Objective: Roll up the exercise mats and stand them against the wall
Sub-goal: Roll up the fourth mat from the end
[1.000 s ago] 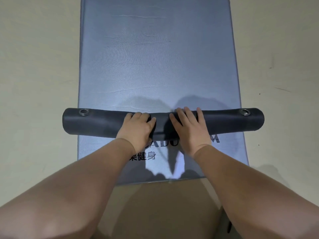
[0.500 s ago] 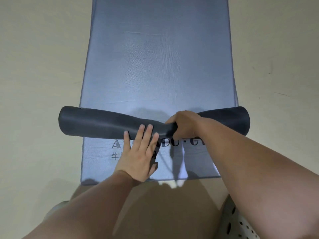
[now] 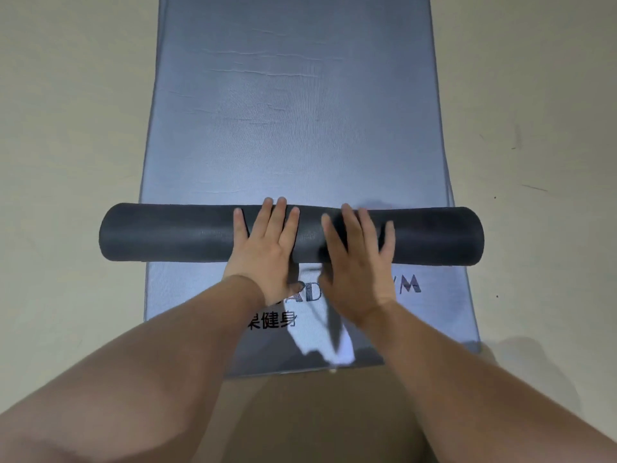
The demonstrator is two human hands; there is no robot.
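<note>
Item: dark rolled mat (image 3: 173, 232), a tube lying crosswise from 9 o'clock to 3 o'clock over a flat blue-grey mat (image 3: 293, 105); whether the roll is that mat's own near end or a separate piece cannot be told. The flat sheet runs on toward 12 o'clock, while a printed strip with lettering (image 3: 272, 319) shows at 6 o'clock of the roll. Left hand (image 3: 267, 243): flat, fingers spread apart, palm pressed on top of the roll just left of centre, clamped on nothing. Right hand (image 3: 357, 259): likewise open and splayed, pressing down just right of centre, fingertips reaching the far crest. Purpose, as judged: twin palms set close together at the middle keep the coil tight and square, so it travels evenly toward 12 o'clock instead of skewing at one end. Progress, as judged: early; most of the length lies unrolled, and standing it up has not begun. Surface: pale beige floor (image 3: 66, 128), smooth, faintly scuffed at 3 o'clock. Room: no wall in view.
</note>
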